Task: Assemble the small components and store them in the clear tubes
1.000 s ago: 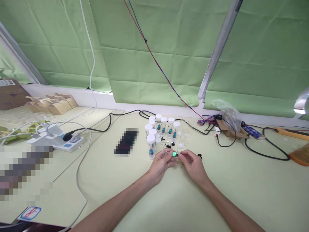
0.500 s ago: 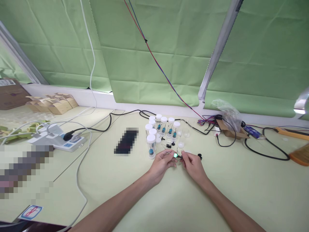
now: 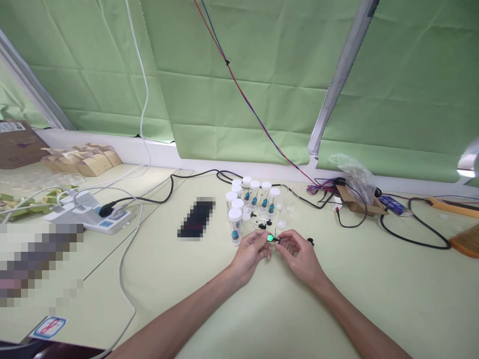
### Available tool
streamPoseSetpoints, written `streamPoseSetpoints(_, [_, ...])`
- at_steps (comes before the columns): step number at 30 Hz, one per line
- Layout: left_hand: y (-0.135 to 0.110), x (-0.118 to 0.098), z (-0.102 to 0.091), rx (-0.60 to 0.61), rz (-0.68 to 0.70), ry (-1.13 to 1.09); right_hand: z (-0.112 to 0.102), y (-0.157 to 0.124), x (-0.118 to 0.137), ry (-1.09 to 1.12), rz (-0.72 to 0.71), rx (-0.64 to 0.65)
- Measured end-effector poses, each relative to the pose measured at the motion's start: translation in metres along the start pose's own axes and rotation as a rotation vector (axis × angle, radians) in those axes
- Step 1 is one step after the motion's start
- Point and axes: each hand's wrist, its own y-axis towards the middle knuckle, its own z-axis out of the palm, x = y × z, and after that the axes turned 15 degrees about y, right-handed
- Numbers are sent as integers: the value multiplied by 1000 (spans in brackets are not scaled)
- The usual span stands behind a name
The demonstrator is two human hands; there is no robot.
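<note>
Between my hands is a small black part with a bright green light (image 3: 270, 238); a thin stem stands up from its right end. My left hand (image 3: 250, 255) pinches its left side between thumb and fingertips. The black right end lies between the thumb and fingers of my right hand (image 3: 302, 255). Just beyond my hands, clear tubes with white caps (image 3: 235, 227) stand in a cluster, several with a blue piece (image 3: 271, 209) on a thin stem inside. Small black parts (image 3: 262, 226) lie in front of the tubes. Another black piece (image 3: 310, 242) rests beside my right hand.
A blurred-out dark rectangle (image 3: 196, 219) lies left of the tubes. Farther left are a white power strip (image 3: 112, 222) with cables and several small cartons (image 3: 86, 162). On the right sit an opened cardboard box (image 3: 368, 207) with a plastic bag, black cables and an orange-handled brush (image 3: 466, 242).
My right hand has shifted its fingers on the black end of the lit part, its thumb now lower and its fingers more spread. My left hand keeps its hold.
</note>
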Motion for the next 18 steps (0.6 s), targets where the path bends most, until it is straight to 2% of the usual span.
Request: streamPoseSetpoints(18, [-1,-3,0,54,-12,37,1,2,0,-9,83,-19])
